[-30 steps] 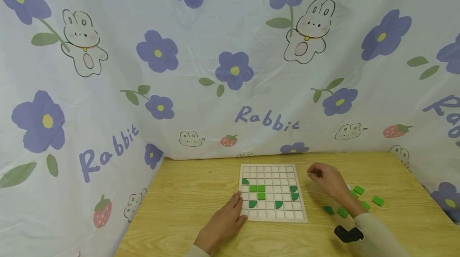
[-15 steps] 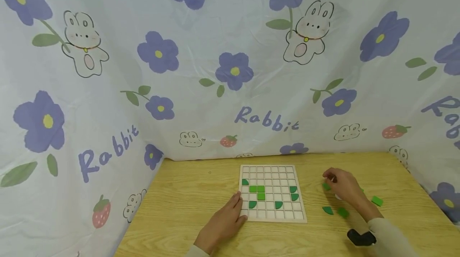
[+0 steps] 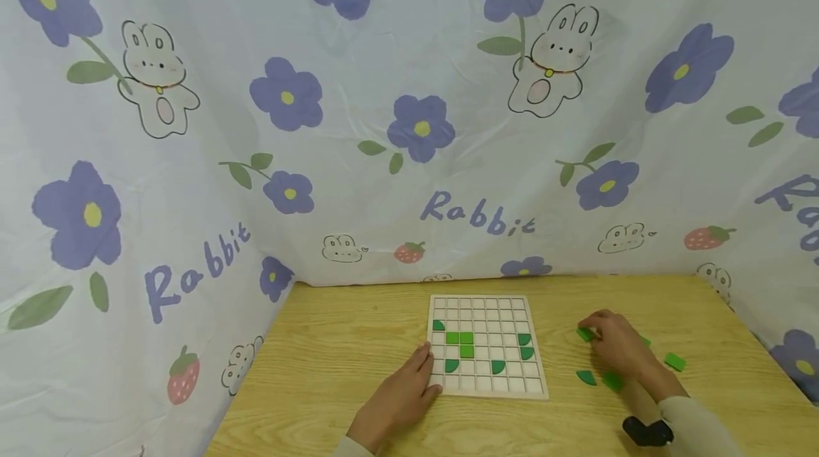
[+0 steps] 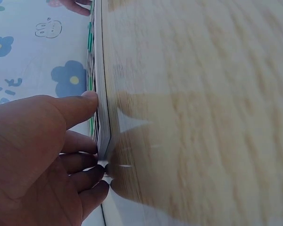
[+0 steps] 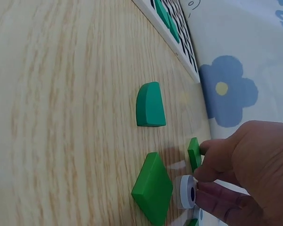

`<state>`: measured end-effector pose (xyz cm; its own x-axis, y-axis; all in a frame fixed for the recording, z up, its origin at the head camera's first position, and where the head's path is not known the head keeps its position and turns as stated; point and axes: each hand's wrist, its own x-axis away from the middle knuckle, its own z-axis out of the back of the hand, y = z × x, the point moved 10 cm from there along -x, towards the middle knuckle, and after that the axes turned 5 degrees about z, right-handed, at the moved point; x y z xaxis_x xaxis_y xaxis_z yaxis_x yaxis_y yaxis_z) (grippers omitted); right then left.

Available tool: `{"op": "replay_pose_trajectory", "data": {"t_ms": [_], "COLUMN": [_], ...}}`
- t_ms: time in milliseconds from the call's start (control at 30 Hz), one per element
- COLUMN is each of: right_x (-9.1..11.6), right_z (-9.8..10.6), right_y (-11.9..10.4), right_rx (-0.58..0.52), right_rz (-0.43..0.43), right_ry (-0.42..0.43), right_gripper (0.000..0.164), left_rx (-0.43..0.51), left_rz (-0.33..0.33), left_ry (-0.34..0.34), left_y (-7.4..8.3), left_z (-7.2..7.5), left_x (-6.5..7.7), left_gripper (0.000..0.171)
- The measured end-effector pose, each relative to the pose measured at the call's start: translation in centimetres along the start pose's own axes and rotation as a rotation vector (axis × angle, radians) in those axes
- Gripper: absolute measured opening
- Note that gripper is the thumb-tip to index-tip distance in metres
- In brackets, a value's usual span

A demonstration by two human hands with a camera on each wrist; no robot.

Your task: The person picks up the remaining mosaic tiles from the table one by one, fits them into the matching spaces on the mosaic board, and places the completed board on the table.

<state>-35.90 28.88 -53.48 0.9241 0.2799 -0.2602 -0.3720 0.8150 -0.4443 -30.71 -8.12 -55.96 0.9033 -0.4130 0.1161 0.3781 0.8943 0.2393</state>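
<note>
My left hand [image 3: 403, 389] lies at the left edge of a white gridded board [image 3: 451, 308], fingers straight along its side. In the left wrist view, the fingertips [image 4: 92, 99] touch the board's rim. Several dark green quarter-circle tiles and light green square tiles sit in the cells. Right of the board, my right hand [image 3: 617, 347] has curled fingers and pinches the edge of a green square tile [image 3: 584, 334] low over the table. In the right wrist view, a white round piece [image 5: 185, 192] with a dark centre lies right at those fingers.
A loose dark green quarter-circle tile [image 3: 585, 377] lies between board and hand, beside a green square tile [image 3: 612, 381]. Another square tile [image 3: 675, 362] is farther right. A black wrist mount [image 3: 648, 432] is on the right sleeve. A patterned curtain [image 3: 358, 180] surrounds the wooden table [image 3: 333, 343].
My right hand has moved right from beside the board and down to the loose tiles, its fingertips closing in on a green square tile. The left hand stays at the board.
</note>
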Motion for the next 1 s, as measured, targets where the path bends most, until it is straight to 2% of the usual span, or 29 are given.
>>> {"op": "replay_pose_trajectory", "data": {"t_ms": [100, 433, 1000], "right_x": [0.1, 0.1, 0.2], "right_z": [-0.1, -0.1, -0.1], "right_y": [-0.1, 0.3, 1.2], "right_rx": [0.015, 0.037, 0.027], "right_rz": [0.009, -0.017, -0.025], "right_ry": [-0.001, 0.005, -0.008], "right_gripper": [0.032, 0.021, 0.019], "left_rx": [0.004, 0.001, 0.001], "left_rz": [0.003, -0.003, -0.002], "left_ry": [-0.003, 0.003, 0.003], "left_y": [0.0, 0.0, -0.2], "left_z": [0.0, 0.1, -0.2], "left_x": [0.0, 0.1, 0.0], "left_gripper": [0.07, 0.069, 0.069]}}
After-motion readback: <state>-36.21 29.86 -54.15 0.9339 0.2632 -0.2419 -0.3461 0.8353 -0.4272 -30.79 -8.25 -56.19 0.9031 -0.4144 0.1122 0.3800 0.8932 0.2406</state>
